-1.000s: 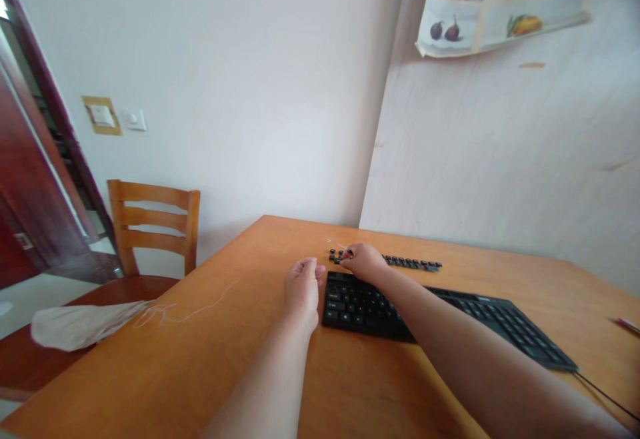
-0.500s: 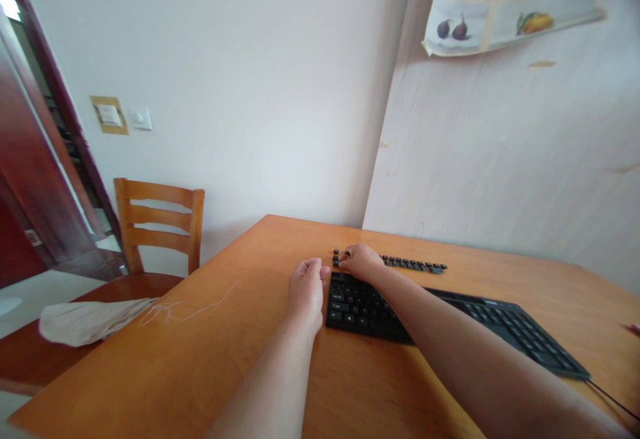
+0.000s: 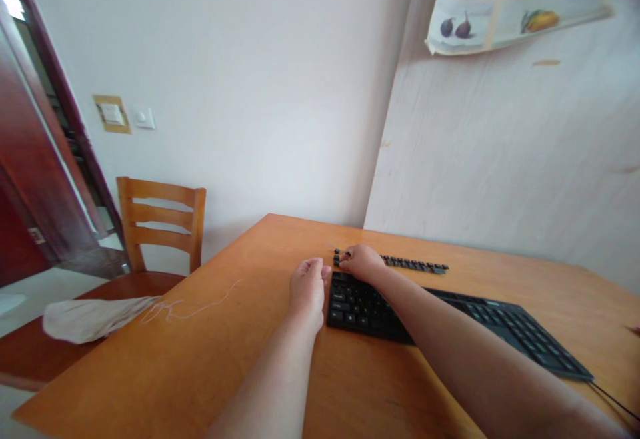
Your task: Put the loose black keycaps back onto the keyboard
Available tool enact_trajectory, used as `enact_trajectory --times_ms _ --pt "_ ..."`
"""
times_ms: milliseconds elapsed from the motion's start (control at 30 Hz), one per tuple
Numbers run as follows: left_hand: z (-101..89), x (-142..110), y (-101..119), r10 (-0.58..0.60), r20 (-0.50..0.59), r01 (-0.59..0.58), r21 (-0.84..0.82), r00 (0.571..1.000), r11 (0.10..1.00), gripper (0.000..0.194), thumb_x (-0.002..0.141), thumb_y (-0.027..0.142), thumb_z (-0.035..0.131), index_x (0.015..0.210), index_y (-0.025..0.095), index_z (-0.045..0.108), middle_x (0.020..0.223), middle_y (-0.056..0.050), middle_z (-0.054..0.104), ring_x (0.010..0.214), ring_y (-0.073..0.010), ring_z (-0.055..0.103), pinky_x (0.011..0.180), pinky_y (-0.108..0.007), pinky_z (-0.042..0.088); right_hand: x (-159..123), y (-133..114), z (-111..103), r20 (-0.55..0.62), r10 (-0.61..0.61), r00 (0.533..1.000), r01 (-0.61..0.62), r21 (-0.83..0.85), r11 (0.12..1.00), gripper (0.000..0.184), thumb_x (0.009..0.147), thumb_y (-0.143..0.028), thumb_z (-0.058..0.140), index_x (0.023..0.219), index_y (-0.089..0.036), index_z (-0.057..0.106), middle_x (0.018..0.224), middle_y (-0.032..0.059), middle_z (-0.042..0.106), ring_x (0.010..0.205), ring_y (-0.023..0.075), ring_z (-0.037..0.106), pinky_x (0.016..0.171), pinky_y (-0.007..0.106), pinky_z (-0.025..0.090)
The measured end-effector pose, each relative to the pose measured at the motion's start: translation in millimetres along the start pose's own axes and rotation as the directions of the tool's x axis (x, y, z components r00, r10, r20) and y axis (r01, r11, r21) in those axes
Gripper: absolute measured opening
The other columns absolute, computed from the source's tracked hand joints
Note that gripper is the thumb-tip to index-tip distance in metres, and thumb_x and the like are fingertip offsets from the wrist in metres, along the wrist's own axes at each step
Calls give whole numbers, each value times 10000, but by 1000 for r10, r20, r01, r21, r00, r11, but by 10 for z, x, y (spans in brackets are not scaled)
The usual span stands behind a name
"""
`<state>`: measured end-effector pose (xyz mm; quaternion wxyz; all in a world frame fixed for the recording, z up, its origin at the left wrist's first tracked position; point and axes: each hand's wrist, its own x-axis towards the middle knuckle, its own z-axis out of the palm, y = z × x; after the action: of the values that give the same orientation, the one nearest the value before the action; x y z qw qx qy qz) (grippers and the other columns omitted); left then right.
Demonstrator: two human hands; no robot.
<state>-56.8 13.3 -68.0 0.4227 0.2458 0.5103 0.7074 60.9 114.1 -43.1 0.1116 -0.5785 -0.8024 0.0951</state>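
From the head view I can't make out what the right hand (image 3: pixel 364 263) pinches; its fingers hide it. The right forearm covers the middle of the keyboard (image 3: pixel 370 309). The hand also blocks part of the keycap row (image 3: pixel 413 264). The fruit poster (image 3: pixel 470 9) runs off the top edge.
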Motion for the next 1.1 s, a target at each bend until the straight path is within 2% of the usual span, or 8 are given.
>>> enact_trajectory --times_ms 367,500,633,767,833,933,1033,1100 --pt "1 -21 12 1 5 -1 4 1000 1000 238 722 352 610 853 155 635 766 -70 688 765 -178 640 688 -290 449 -16 -12 -41 -65 -12 998 16 65 998 197 773 -344 614 836 -198 731 840 73 713 782 193 622 636 248 384" --pt "4 -29 21 7 3 -7 9 1000 1000 222 735 350 591 833 155 633 764 -65 685 769 -177 638 681 -283 444 -36 -24 -175 -145 -6 989 25 132 991 342 884 -349 449 829 -147 721 826 101 708 769 194 615 627 249 378" --pt "10 -40 25 4 0 -4 -11 1000 1000 206 723 340 599 804 154 633 742 -59 677 752 -174 633 670 -279 447 -121 15 -348 -196 8 981 38 232 972 437 936 -355 334 907 -144 715 799 80 706 732 172 618 610 237 387" --pt "17 -44 27 2 -1 -2 -19 1000 1000 202 704 342 625 764 150 628 725 -65 670 727 -170 627 658 -276 452 -288 71 -445 -272 4 962 105 384 917 463 926 -412 354 765 -150 699 678 56 658 652 153 585 582 235 379" --pt "21 -43 26 0 1 0 -23 1000 1000 203 701 347 633 753 150 622 725 -66 667 717 -167 625 647 -272 451 -398 83 -447 -248 -6 969 121 454 882 454 920 -434 366 755 -148 677 584 28 592 559 133 530 529 231 357" --pt "26 -42 23 1 11 0 -22 1000 1000 200 709 346 627 754 152 616 728 -66 664 704 -164 622 627 -264 447 -567 74 -418 -135 -26 991 100 578 810 353 899 -422 429 834 -144 637 527 -17 524 472 107 453 471 216 333" --pt "29 -43 19 9 20 -9 -6 1000 1000 189 725 337 610 759 151 612 732 -65 664 700 -160 619 612 -255 440 -693 50 -399 -56 -55 997 79 679 730 157 831 -280 542 902 -150 595 574 -32 552 478 87 462 476 192 360" --pt "30 -47 19 13 24 -13 4 1000 1000 187 732 335 602 761 150 613 730 -63 662 700 -159 616 610 -253 438 -742 36 -402 -4 -72 997 54 708 704 143 807 -215 561 935 -155 581 597 -31 579 492 83 491 489 181 388"
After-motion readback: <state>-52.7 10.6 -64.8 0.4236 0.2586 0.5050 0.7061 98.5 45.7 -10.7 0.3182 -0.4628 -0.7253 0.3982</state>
